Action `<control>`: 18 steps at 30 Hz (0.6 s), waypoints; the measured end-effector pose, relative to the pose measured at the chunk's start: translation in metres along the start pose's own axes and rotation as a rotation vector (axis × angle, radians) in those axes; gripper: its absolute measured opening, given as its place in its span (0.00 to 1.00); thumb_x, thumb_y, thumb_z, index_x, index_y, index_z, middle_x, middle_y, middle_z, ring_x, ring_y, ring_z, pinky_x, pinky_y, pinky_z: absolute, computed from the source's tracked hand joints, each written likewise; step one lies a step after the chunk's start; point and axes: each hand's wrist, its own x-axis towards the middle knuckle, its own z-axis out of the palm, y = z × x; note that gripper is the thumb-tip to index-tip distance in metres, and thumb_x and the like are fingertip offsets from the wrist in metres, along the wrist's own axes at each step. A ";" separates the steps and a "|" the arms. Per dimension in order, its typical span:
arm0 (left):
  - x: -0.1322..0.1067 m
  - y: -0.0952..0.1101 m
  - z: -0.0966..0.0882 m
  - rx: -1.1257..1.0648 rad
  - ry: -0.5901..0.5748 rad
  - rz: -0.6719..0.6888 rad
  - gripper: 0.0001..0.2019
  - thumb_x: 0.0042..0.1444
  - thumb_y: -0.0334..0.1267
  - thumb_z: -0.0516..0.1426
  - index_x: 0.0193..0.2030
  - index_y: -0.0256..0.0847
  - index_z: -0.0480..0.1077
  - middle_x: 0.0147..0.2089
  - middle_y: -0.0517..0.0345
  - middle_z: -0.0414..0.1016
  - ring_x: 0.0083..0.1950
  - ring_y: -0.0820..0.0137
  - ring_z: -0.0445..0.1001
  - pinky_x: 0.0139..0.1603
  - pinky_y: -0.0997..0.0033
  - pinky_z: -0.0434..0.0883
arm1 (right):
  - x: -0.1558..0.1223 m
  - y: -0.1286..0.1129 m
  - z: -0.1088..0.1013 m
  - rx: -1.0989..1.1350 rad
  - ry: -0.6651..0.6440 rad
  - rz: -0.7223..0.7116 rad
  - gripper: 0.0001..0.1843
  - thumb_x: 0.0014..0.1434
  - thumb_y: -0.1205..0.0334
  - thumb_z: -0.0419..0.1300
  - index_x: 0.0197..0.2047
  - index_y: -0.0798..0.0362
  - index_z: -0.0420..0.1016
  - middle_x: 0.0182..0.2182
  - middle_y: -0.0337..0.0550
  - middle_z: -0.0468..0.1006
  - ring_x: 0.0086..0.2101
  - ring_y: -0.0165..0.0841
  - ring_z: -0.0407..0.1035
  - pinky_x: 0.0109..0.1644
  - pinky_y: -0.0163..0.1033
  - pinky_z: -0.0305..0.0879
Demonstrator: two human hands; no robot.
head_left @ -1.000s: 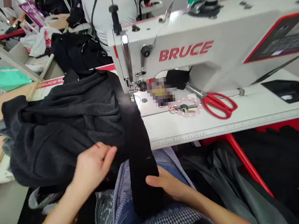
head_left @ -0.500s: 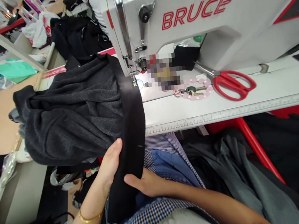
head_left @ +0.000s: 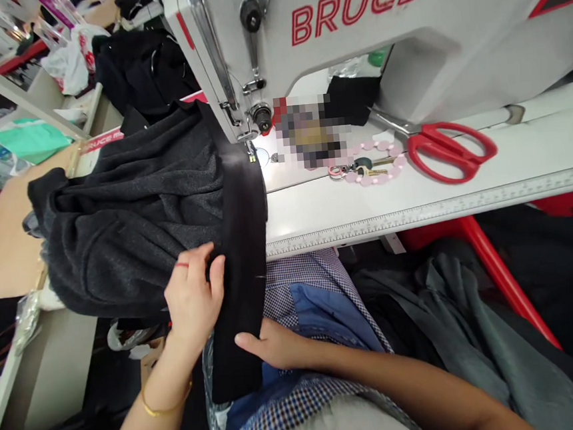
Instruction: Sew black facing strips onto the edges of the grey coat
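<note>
A dark grey garment (head_left: 131, 215) lies heaped on the table left of the white Bruce sewing machine (head_left: 351, 35). A black fabric band (head_left: 242, 245) runs from under the presser foot (head_left: 247, 141) down over the table edge into my lap. My left hand (head_left: 193, 297) rests on the garment's lower edge, its fingers curled against the band's left side. My right hand (head_left: 270, 343) is below the table edge, with the thumb on the band's lower right edge and the other fingers hidden beneath it.
Red-handled scissors (head_left: 441, 151) and keys on a pink bead ring (head_left: 367, 168) lie on the machine bed. A ruler strip (head_left: 417, 213) runs along the table's front edge. Grey fabric (head_left: 451, 321) is piled at lower right. Black clothes (head_left: 142, 60) are heaped behind.
The view moved closer to the machine. My left hand shifted up onto the garment beside the band. My right hand slid left and up along the band's lower end.
</note>
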 end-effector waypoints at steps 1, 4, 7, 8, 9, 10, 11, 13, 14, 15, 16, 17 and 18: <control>0.015 0.003 -0.003 0.022 0.039 0.140 0.18 0.57 0.42 0.48 0.51 0.35 0.62 0.47 0.46 0.69 0.49 0.63 0.68 0.47 0.66 0.65 | 0.000 -0.002 0.002 -0.021 0.001 0.014 0.23 0.57 0.55 0.51 0.53 0.56 0.65 0.49 0.47 0.70 0.51 0.38 0.62 0.55 0.44 0.57; 0.059 0.007 0.006 0.109 -0.163 0.517 0.27 0.57 0.47 0.48 0.60 0.33 0.53 0.61 0.43 0.56 0.63 0.58 0.51 0.60 0.55 0.53 | -0.003 -0.008 0.004 -0.091 -0.008 0.039 0.23 0.56 0.55 0.52 0.53 0.56 0.65 0.47 0.47 0.72 0.47 0.37 0.66 0.51 0.41 0.61; 0.073 0.006 0.026 0.200 -0.396 0.650 0.29 0.58 0.49 0.46 0.61 0.32 0.50 0.64 0.44 0.49 0.65 0.57 0.47 0.61 0.53 0.51 | -0.008 -0.013 0.003 -0.229 0.009 0.043 0.21 0.56 0.55 0.52 0.50 0.56 0.69 0.42 0.46 0.76 0.41 0.37 0.69 0.44 0.38 0.65; 0.068 0.006 0.029 0.219 -0.426 0.652 0.30 0.58 0.49 0.46 0.62 0.30 0.49 0.65 0.43 0.47 0.65 0.57 0.46 0.61 0.54 0.51 | -0.010 -0.014 0.002 -0.293 0.008 0.031 0.20 0.56 0.54 0.52 0.48 0.57 0.71 0.39 0.47 0.77 0.39 0.36 0.70 0.43 0.38 0.65; 0.058 0.006 0.030 0.235 -0.428 0.637 0.32 0.58 0.50 0.46 0.62 0.27 0.48 0.65 0.40 0.46 0.65 0.56 0.45 0.62 0.54 0.51 | -0.011 -0.015 0.002 -0.370 -0.001 0.015 0.20 0.57 0.54 0.51 0.45 0.58 0.72 0.36 0.48 0.78 0.37 0.36 0.71 0.41 0.38 0.65; 0.045 0.007 0.028 0.246 -0.416 0.619 0.34 0.57 0.50 0.46 0.62 0.24 0.48 0.65 0.38 0.45 0.65 0.55 0.43 0.62 0.54 0.50 | -0.011 -0.017 0.003 -0.456 -0.022 -0.002 0.20 0.58 0.53 0.49 0.41 0.59 0.74 0.32 0.49 0.78 0.34 0.37 0.71 0.39 0.38 0.65; 0.029 0.009 0.023 0.250 -0.404 0.599 0.36 0.55 0.52 0.47 0.61 0.22 0.48 0.65 0.35 0.44 0.65 0.53 0.43 0.61 0.53 0.51 | -0.011 -0.018 0.004 -0.549 -0.041 -0.024 0.21 0.58 0.53 0.48 0.39 0.61 0.75 0.29 0.51 0.78 0.32 0.37 0.71 0.38 0.39 0.65; -0.002 0.013 0.008 0.240 -0.393 0.553 0.41 0.50 0.56 0.50 0.59 0.19 0.51 0.63 0.30 0.46 0.64 0.48 0.45 0.59 0.50 0.56 | -0.009 -0.023 0.009 -0.732 -0.065 -0.105 0.23 0.58 0.53 0.47 0.36 0.63 0.75 0.27 0.53 0.77 0.30 0.39 0.71 0.35 0.40 0.65; -0.014 0.014 -0.002 0.225 -0.393 0.531 0.39 0.50 0.55 0.51 0.58 0.19 0.55 0.62 0.29 0.49 0.63 0.48 0.48 0.57 0.51 0.59 | -0.008 -0.026 0.012 -0.813 -0.081 -0.170 0.22 0.59 0.54 0.47 0.36 0.63 0.75 0.26 0.54 0.77 0.28 0.39 0.71 0.33 0.40 0.65; -0.023 0.015 -0.011 0.203 -0.397 0.497 0.34 0.51 0.51 0.51 0.55 0.20 0.59 0.60 0.30 0.55 0.61 0.49 0.54 0.55 0.53 0.62 | -0.006 -0.030 0.015 -0.877 -0.091 -0.242 0.22 0.59 0.55 0.47 0.35 0.63 0.75 0.26 0.54 0.77 0.27 0.38 0.70 0.31 0.40 0.65; -0.027 0.014 -0.019 0.168 -0.416 0.452 0.27 0.53 0.46 0.50 0.53 0.23 0.63 0.56 0.32 0.61 0.57 0.52 0.61 0.52 0.56 0.65 | -0.004 -0.034 0.018 -0.919 -0.092 -0.307 0.22 0.60 0.55 0.46 0.33 0.62 0.75 0.24 0.54 0.77 0.25 0.37 0.70 0.29 0.39 0.64; -0.027 0.011 -0.026 0.120 -0.445 0.386 0.21 0.54 0.40 0.48 0.49 0.26 0.66 0.51 0.36 0.68 0.51 0.56 0.68 0.48 0.59 0.68 | -0.002 -0.037 0.021 -0.935 -0.090 -0.355 0.23 0.60 0.55 0.45 0.30 0.61 0.75 0.22 0.53 0.76 0.23 0.36 0.69 0.28 0.38 0.63; -0.023 0.006 -0.032 0.056 -0.487 0.297 0.18 0.54 0.36 0.47 0.45 0.29 0.70 0.44 0.42 0.73 0.44 0.60 0.72 0.44 0.62 0.70 | 0.000 -0.040 0.022 -0.919 -0.092 -0.381 0.24 0.61 0.53 0.44 0.28 0.60 0.75 0.20 0.51 0.75 0.21 0.35 0.68 0.27 0.38 0.62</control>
